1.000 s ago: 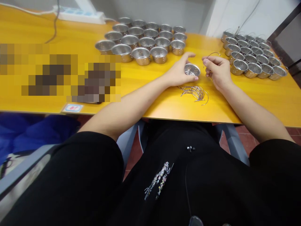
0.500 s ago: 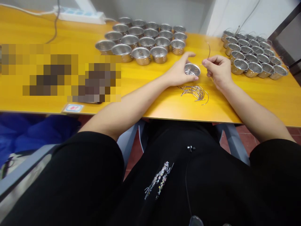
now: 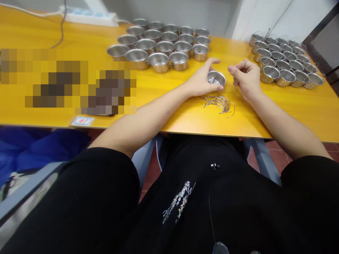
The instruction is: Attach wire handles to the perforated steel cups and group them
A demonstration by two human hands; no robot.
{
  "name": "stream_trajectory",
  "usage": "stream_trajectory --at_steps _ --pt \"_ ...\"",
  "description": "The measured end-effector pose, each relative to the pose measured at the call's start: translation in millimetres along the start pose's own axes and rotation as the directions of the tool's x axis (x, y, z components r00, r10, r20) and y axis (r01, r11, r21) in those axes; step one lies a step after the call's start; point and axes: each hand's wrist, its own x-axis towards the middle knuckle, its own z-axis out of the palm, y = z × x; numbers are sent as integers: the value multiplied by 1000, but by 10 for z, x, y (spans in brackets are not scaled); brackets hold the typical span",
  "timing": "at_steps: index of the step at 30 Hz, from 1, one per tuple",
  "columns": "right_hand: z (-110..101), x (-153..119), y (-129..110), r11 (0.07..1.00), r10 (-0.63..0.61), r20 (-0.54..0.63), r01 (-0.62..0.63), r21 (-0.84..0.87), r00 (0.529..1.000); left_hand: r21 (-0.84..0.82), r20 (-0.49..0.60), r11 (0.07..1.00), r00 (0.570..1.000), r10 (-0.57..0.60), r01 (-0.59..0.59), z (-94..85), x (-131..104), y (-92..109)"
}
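Observation:
My left hand (image 3: 202,81) curves around a small perforated metal cup (image 3: 216,78), thumb at its near side and index finger stretched out beyond the far rim. To the right of that cup, at about rim height, my right hand (image 3: 246,78) is closed in a pinch with thumb and forefinger together. The thin curved wire handle in this pinch hardly shows now against the table and fingers. Just in front of the cup lies a loose bunch of curved wire handles (image 3: 219,104) on the yellow table (image 3: 196,121).
Rows of perforated cups without handles (image 3: 159,60) stand beyond my left hand. More cups, with wire handles on them (image 3: 287,77), are grouped at the right. A white power strip (image 3: 91,17) lies at the back left. A blurred-out patch covers the left of the table.
The wire that stood up from my right fingertips has dropped out of clear sight. Both hands, the cup and the wire bunch keep nearly the same places.

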Motion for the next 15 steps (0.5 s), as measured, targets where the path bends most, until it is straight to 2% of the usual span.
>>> stream_trajectory --at_steps 6,15 --pt "10 -18 -81 998 57 -24 -56 33 998 -8 -4 1000 1000 -29 29 -10 -9 27" --pt "21 -99 -313 985 148 41 -151 84 988 -16 2 997 997 -77 77 -18 -32 102"
